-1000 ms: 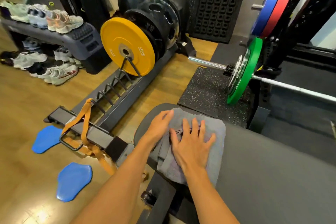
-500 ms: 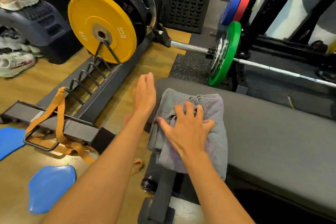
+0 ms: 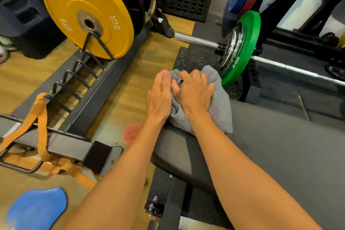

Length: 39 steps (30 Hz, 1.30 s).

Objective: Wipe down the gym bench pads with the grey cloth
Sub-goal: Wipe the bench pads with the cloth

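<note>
The grey cloth lies bunched at the left end of the dark grey bench pad. My right hand presses on top of it, with curled fingers gathering the fabric. My left hand rests flat, fingers together, against the cloth's left side at the pad's end. Part of the cloth is hidden under both hands. The pad stretches off to the right; its black frame shows below my forearms.
A plate rack holding a yellow 15 kg plate stands left of the bench, with an orange strap on its foot. A barbell with a green plate sits just beyond the cloth. A blue pad lies on the wooden floor.
My left hand came back from beside the bench to the cloth's left edge. My right hand pushed the cloth toward the pad's far end and bunched it. The camera moved closer.
</note>
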Each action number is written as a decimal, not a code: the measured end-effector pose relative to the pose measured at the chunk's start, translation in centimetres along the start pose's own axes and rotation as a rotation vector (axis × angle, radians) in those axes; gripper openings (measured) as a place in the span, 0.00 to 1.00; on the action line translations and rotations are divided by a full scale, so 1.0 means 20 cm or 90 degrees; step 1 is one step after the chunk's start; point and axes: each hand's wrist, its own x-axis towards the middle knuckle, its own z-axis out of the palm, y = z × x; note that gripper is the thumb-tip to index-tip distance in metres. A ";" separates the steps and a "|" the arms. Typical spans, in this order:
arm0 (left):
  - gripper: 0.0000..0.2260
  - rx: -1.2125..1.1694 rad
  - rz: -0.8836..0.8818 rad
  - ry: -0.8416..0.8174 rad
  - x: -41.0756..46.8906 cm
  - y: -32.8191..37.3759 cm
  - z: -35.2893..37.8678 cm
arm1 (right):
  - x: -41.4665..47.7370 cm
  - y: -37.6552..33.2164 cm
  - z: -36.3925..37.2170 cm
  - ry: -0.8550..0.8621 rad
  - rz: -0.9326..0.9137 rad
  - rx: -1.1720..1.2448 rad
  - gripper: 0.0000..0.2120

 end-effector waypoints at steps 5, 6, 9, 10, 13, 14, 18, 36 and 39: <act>0.22 0.039 0.059 0.044 -0.08 0.06 -0.06 | -0.28 -0.02 -0.13 -0.027 -0.009 -0.005 0.16; 0.22 0.056 0.063 0.026 -0.09 0.07 -0.07 | -0.39 -0.01 -0.17 -0.030 -0.007 0.001 0.16; 0.20 0.163 0.095 -0.068 -0.15 0.14 -0.01 | -0.73 0.05 -0.29 -0.019 -0.012 0.000 0.16; 0.18 0.207 0.110 -0.101 -0.17 0.16 0.02 | -0.82 0.09 -0.32 -0.009 -0.019 -0.011 0.16; 0.16 0.235 0.136 -0.213 -0.21 0.22 0.15 | -0.93 0.22 -0.39 0.031 -0.031 -0.025 0.15; 0.17 0.220 0.134 -0.238 -0.20 0.23 0.19 | -0.93 0.25 -0.40 0.037 -0.025 -0.019 0.14; 0.22 0.004 0.022 -0.170 -0.08 0.20 0.25 | -0.65 0.34 -0.28 0.050 0.012 -0.016 0.14; 0.16 0.433 0.173 -0.359 -0.24 0.29 0.51 | -1.04 0.56 -0.51 0.011 0.054 -0.067 0.15; 0.18 0.402 0.155 -0.349 -0.17 0.29 0.60 | -0.89 0.61 -0.45 0.040 0.076 -0.052 0.14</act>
